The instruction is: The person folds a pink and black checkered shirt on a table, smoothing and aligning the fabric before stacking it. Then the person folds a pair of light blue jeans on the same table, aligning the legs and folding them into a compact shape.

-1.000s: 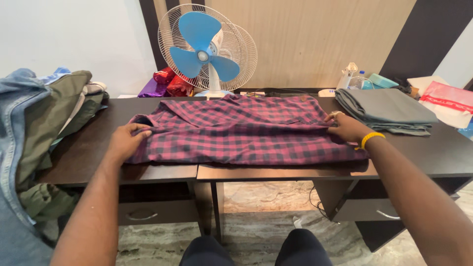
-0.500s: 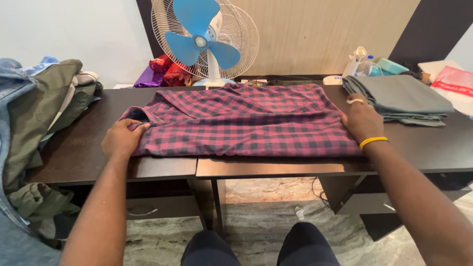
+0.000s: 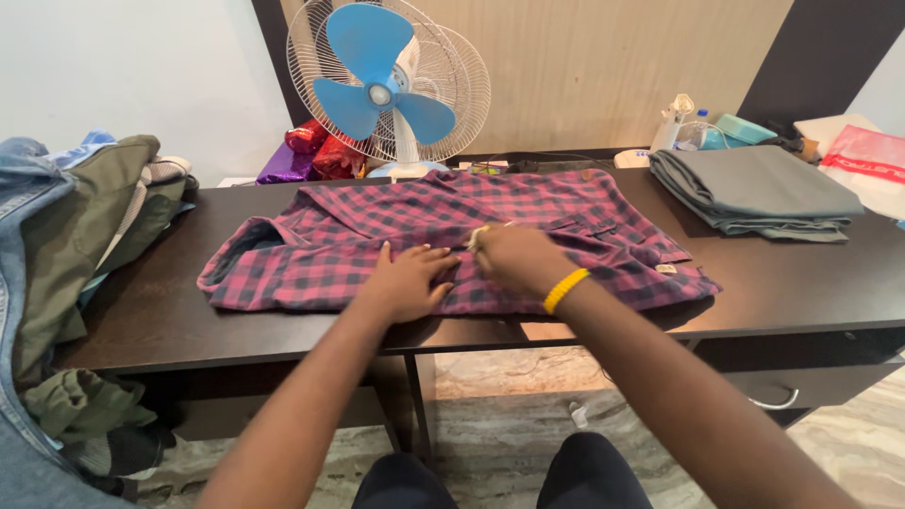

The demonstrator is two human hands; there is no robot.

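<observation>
A red and dark checked shirt [image 3: 566, 217] lies spread across a dark table [image 3: 811, 273], collar end to the left. My left hand [image 3: 407, 279] rests flat on the shirt's near middle, fingers apart. Just right of it, my right hand [image 3: 517, 256], with a yellow band on the wrist, pinches the cloth near the shirt's centre, fingers closed on the fabric.
A blue-bladed table fan [image 3: 382, 90] stands behind the shirt. Folded grey cloth [image 3: 754, 188] lies at the right of the table. A heap of clothes, denim and olive [image 3: 66, 226], piles up at the left. Small bottles and boxes [image 3: 707, 132] sit at the back right.
Both hands have left the shirt's two ends and come together at its middle. The shirt lies more rumpled, its right end pulled in.
</observation>
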